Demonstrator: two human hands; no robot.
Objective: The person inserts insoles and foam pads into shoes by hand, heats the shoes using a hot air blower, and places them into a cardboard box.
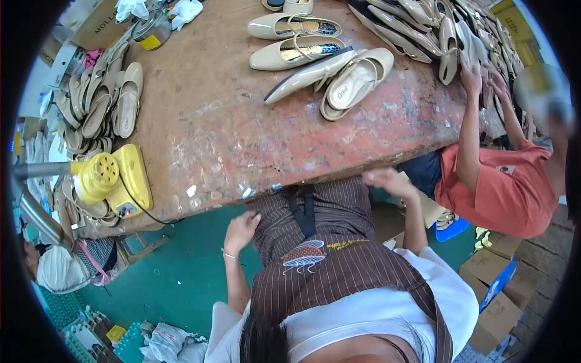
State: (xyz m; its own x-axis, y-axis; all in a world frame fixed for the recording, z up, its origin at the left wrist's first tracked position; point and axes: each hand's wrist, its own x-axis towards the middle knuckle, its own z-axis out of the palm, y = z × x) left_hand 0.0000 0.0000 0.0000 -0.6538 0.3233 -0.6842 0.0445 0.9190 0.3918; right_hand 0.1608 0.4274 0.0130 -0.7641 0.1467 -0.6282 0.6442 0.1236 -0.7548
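Note:
My left hand [242, 232] hangs beside the striped brown apron [330, 272], near the table's front edge, its fingers loosely bent and apart with nothing in them. At the table edge on the other side, my right hand [392, 183] is raised, slightly blurred, with fingers loosely stretched and nothing visible in it. In front of me on the worn table [242, 139] lie several beige shoes. One beige shoe [357, 85] shows its pale insole, and another shoe [308, 75] lies tilted on its side. Neither hand touches the shoes.
A yellow lamp-like device [100, 178] with a cord stands at the table's left. More beige shoes [128, 100] lie behind it. A co-worker in a red shirt [499, 187] handles shoes at right; another person [63, 266] sits at left. Cardboard boxes [493, 320] stand on the floor.

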